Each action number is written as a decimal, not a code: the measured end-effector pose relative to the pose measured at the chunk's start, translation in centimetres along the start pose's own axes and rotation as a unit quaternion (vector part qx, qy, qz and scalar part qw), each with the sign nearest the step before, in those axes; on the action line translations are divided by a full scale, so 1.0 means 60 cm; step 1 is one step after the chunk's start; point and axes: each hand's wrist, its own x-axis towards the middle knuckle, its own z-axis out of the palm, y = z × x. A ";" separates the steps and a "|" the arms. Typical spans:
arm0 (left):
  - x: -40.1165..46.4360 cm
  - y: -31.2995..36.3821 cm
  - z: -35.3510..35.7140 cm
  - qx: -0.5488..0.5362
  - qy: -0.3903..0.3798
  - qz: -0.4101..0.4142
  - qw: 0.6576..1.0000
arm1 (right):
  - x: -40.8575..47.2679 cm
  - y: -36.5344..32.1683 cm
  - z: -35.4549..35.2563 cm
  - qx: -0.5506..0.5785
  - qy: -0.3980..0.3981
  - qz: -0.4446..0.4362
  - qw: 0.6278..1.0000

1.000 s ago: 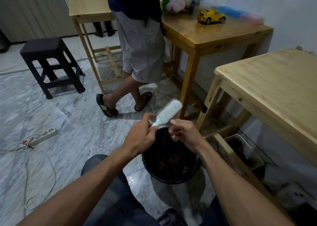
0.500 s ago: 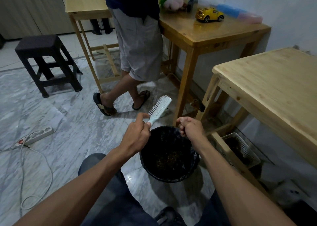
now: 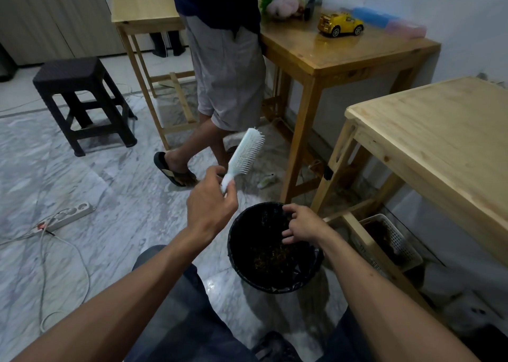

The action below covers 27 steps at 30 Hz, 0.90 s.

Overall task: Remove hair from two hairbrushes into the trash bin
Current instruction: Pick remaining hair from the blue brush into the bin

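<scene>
Grey marbled floor (image 3: 82, 169), pale wall (image 3: 453, 18), three wooden tables (image 3: 439, 141), a dark stool (image 3: 79, 97) standing apart at left; dim light.

Hairbrush (image 3: 245, 152) left of and behind trash bin (image 3: 275, 282).

Showing are one pale blue plastic hairbrush (image 3: 245, 152), one round black trash bin (image 3: 247, 276), two bare hands, three light wooden tables, one dark square stool (image 3: 82, 100), one yellow toy car (image 3: 340, 24), one white perforated basket (image 3: 395, 240) and one white power strip (image 3: 68, 215).
</scene>
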 end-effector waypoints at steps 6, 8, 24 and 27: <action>-0.015 0.014 0.008 0.000 -0.028 0.020 0.999 | -0.016 -0.033 -0.027 -0.150 0.138 -0.070 0.977; -0.015 0.019 0.009 -0.005 -0.029 0.015 0.999 | -0.022 -0.044 -0.028 -0.192 0.121 -0.084 0.970; -0.023 0.064 -0.005 -0.110 -0.052 0.043 0.992 | -0.107 -0.176 -0.032 0.173 0.019 -0.204 0.963; -0.013 0.089 -0.011 -0.122 -0.072 0.093 0.986 | -0.127 -0.195 -0.055 0.203 0.070 -0.206 0.955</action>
